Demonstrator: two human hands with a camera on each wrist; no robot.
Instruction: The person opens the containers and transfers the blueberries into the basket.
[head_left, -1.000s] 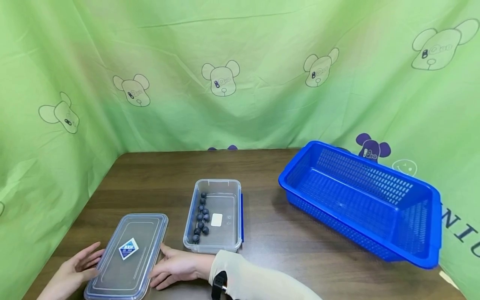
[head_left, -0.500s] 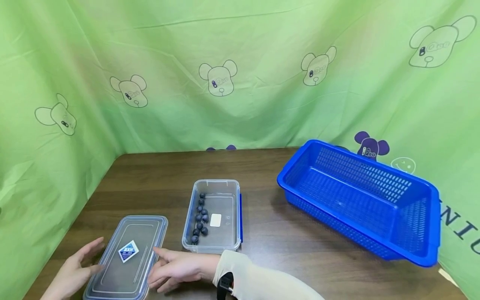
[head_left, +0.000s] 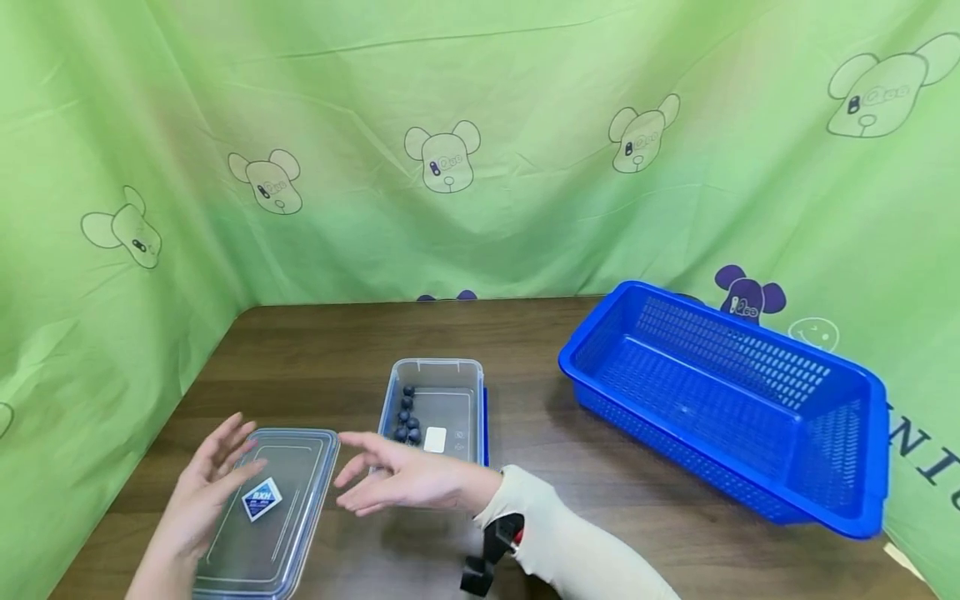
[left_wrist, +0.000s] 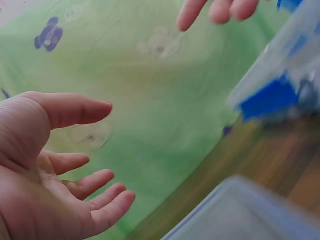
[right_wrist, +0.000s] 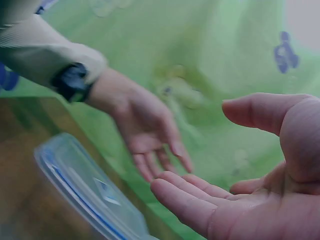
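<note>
A clear lid [head_left: 277,533] with a blue-and-white diamond label lies at the front left of the table. Over its left side hovers my left hand [head_left: 202,492], fingers spread and nothing in them. My right hand [head_left: 412,475] is raised between the lid and a clear plastic box [head_left: 461,417], its fingers loosely extended and holding nothing. In the head view this hand covers the near part of the box. Several blueberries [head_left: 405,417] sit along the box's left side. Both wrist views show empty palms, the left [left_wrist: 45,200] and the right [right_wrist: 250,210].
A large blue plastic basket [head_left: 712,417] stands at the right, slanted on the brown wooden table [head_left: 330,350]. Green cloth [head_left: 525,233] with bear drawings hangs behind the table and along its sides. A dark band [head_left: 498,537] with a black block sits on the right wrist.
Both hands have lifted away from the lid's edges. The left moved up and to the right over the lid; the right rose and shifted right, in front of the box. The lid stays in place.
</note>
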